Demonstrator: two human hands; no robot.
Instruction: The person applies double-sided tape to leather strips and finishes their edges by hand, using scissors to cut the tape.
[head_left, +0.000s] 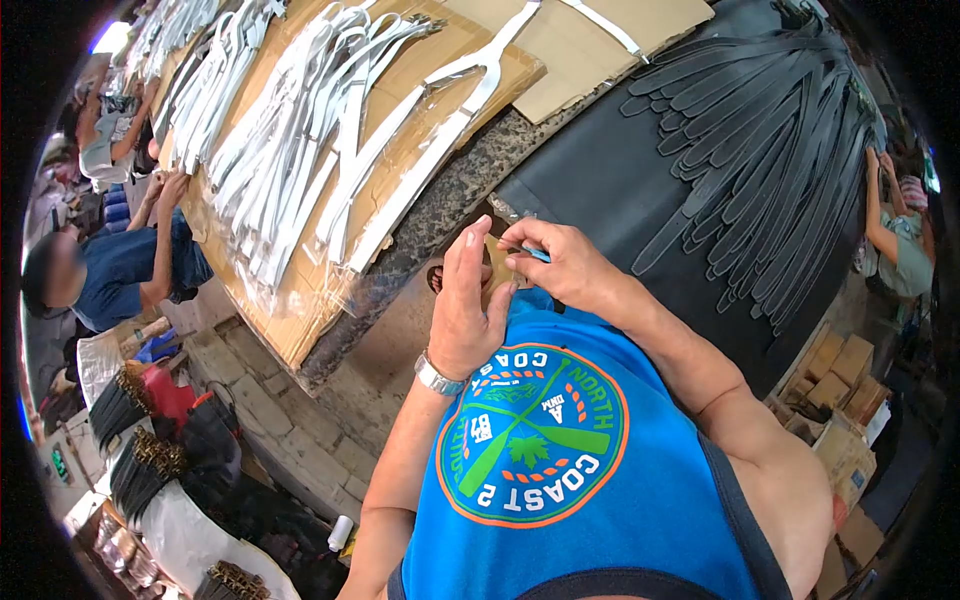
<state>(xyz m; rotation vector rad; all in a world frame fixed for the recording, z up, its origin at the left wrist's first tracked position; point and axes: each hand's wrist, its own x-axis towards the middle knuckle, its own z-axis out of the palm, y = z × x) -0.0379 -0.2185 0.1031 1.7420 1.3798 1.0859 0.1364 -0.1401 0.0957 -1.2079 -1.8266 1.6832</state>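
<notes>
My left hand [462,305], with a metal wristwatch [438,376], is raised in front of my chest, fingers upright and pressed together. Between its thumb and palm is a small tan piece that looks like card [495,268]. My right hand [575,268] closes in a pinch around a short blue pen-like stick [537,254], its fingertips by the tan piece. The far end of the stick is hidden by the fingers. Beyond the hands, white Y-shaped suspenders [437,147] lie on a cardboard-covered table [515,70].
A bundle of white straps [300,130] covers the left table. Many black strips [770,150] fan over a black surface [590,175] at right. Co-workers [135,265] stand left and right [900,235]. Cardboard boxes [840,365] and bundled black straps [140,475] stand lower down.
</notes>
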